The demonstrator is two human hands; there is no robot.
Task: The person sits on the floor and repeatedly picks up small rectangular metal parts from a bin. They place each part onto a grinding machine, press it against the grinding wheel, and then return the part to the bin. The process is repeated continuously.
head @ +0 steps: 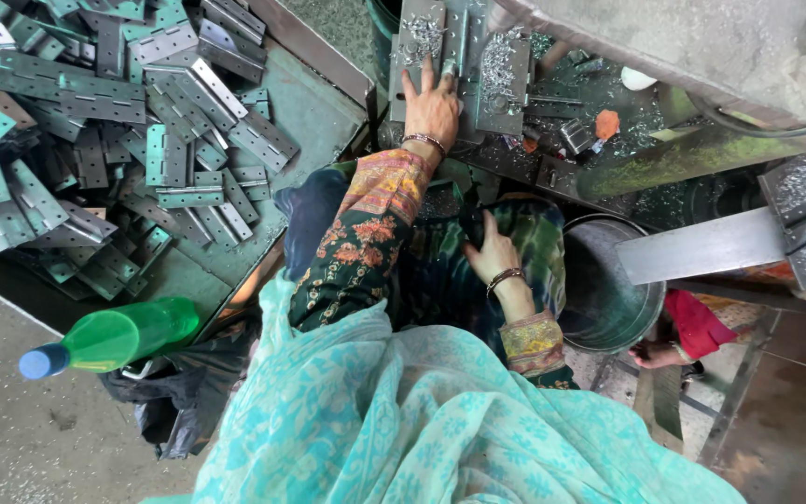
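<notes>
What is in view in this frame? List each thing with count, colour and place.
metal hinges: large heap, grey and teal, upper left tray
plastic bottle: one, green with blue cap, lower left
metal bucket: one, grey, right of lap
machine plate: one, grey, strewn with metal shavings, top centre
orange lump: one, on machine bed
left hand: flat on machine plate, bangle on wrist
right hand: on lap, grips something dark, unclear what

A green plastic bottle with a blue cap lying on its side, a round grey metal bucket below the bench, an orange scrap among metal shavings, black plastic bag crumpled on the floor.
</notes>
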